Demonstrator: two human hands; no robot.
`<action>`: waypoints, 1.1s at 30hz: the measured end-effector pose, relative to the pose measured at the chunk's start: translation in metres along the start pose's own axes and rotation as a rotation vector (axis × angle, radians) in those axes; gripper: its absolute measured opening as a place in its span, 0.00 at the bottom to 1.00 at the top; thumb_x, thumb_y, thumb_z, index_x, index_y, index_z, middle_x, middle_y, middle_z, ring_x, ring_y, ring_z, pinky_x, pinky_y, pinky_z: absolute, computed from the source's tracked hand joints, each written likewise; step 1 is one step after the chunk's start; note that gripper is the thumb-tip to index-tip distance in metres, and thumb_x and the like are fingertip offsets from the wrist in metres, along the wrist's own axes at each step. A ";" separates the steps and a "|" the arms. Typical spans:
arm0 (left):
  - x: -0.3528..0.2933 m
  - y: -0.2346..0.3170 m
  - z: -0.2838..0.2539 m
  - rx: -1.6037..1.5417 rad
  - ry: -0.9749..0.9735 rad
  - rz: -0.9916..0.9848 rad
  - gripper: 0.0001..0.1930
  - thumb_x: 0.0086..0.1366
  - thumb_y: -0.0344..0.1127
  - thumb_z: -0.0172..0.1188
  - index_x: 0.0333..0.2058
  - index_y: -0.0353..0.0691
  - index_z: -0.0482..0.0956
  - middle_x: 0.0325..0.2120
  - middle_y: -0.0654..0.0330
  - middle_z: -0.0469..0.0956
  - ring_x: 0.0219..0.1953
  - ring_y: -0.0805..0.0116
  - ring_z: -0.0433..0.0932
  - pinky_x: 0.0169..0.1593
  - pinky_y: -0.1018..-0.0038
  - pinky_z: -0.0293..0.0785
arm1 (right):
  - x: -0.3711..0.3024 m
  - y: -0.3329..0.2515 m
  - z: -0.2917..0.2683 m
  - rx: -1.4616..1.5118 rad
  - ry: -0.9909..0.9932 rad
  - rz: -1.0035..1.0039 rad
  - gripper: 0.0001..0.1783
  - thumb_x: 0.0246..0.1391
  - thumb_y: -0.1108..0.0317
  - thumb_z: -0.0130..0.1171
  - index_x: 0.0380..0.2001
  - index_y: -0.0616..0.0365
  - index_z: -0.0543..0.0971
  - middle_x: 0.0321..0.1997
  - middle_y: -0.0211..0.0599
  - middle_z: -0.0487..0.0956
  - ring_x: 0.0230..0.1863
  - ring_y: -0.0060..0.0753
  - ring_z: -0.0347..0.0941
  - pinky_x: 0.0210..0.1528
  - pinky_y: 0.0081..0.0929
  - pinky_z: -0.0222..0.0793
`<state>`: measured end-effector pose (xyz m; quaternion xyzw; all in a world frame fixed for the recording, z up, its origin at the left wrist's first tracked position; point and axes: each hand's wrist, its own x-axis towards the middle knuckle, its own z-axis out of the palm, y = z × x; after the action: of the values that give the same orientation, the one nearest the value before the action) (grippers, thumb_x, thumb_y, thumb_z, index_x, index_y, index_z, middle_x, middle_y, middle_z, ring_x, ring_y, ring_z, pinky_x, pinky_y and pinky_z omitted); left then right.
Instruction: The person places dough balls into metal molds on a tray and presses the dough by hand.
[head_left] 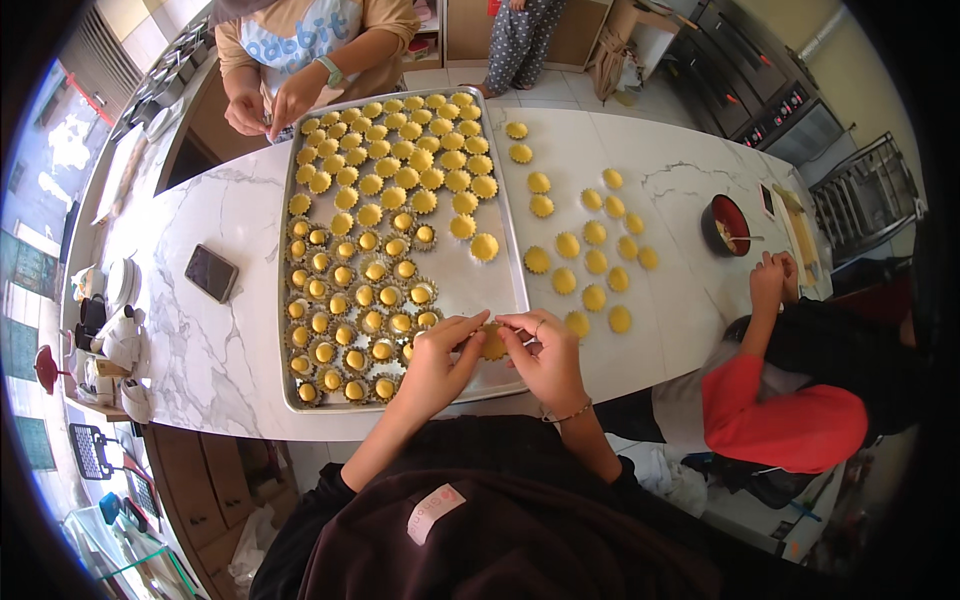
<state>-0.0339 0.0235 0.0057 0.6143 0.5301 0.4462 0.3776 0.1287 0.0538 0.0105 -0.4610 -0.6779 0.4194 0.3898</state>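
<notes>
yellow pastry shell [493, 345]: between left hand's fingers [455, 328] and right hand's fingers [515, 350], both pinching it | round, fluted | left of fingers: smooth balls [384, 386] in ridged metal cups [384, 400] | beneath: metal tray [465, 285] on marbled desk [215, 340]

a bakery kitchen, by its oven [735, 65], marbled worktop [690, 320] and metal tray [475, 292] of pastry shells [407, 178].

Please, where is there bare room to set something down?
White marble tabletop is bare between the loose yellow fluted pastry shells and the round dark bowl, also around the flat black phone. Crowded: left side of the rectangular silver metal tray.
</notes>
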 end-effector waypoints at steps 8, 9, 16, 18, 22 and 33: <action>-0.007 -0.002 0.004 -0.110 0.079 -0.191 0.16 0.58 0.24 0.58 0.46 0.30 0.76 0.29 0.53 0.78 0.30 0.72 0.78 0.34 0.78 0.75 | -0.003 0.002 0.009 0.199 0.061 0.063 0.09 0.51 0.80 0.58 0.38 0.69 0.77 0.38 0.40 0.74 0.32 0.26 0.78 0.30 0.20 0.81; -0.007 -0.001 0.004 -0.110 0.080 -0.192 0.16 0.58 0.24 0.58 0.46 0.30 0.76 0.29 0.53 0.78 0.30 0.72 0.78 0.34 0.78 0.75 | -0.003 0.002 0.009 0.209 0.059 0.065 0.10 0.52 0.80 0.57 0.39 0.69 0.77 0.38 0.40 0.73 0.32 0.26 0.78 0.31 0.20 0.82; -0.006 0.002 0.005 -0.085 0.117 -0.164 0.17 0.56 0.23 0.57 0.46 0.30 0.77 0.29 0.53 0.77 0.27 0.73 0.76 0.32 0.79 0.73 | -0.003 -0.005 0.009 0.137 0.045 -0.003 0.13 0.52 0.80 0.57 0.42 0.65 0.77 0.36 0.40 0.73 0.31 0.27 0.78 0.31 0.20 0.81; -0.005 0.003 0.003 -0.069 0.111 -0.159 0.17 0.55 0.23 0.57 0.45 0.30 0.77 0.29 0.52 0.78 0.26 0.73 0.76 0.32 0.79 0.73 | -0.004 -0.005 0.008 0.084 0.017 -0.018 0.12 0.51 0.79 0.58 0.42 0.64 0.77 0.35 0.40 0.73 0.31 0.28 0.78 0.29 0.20 0.80; -0.006 0.006 0.001 0.024 0.101 -0.106 0.17 0.53 0.24 0.59 0.44 0.29 0.77 0.29 0.51 0.78 0.25 0.69 0.77 0.31 0.77 0.74 | -0.003 -0.007 0.008 0.060 -0.008 0.014 0.11 0.51 0.79 0.59 0.40 0.65 0.77 0.34 0.40 0.73 0.29 0.28 0.78 0.28 0.20 0.79; -0.008 0.004 0.006 0.137 0.127 -0.009 0.15 0.54 0.22 0.58 0.42 0.29 0.78 0.24 0.54 0.75 0.24 0.70 0.75 0.29 0.78 0.72 | -0.004 -0.004 0.012 0.088 0.007 0.053 0.08 0.50 0.77 0.60 0.36 0.66 0.77 0.30 0.36 0.74 0.26 0.27 0.79 0.25 0.19 0.75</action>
<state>-0.0275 0.0153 0.0066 0.6068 0.5849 0.4452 0.3025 0.1173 0.0469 0.0094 -0.4627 -0.6449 0.4576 0.4008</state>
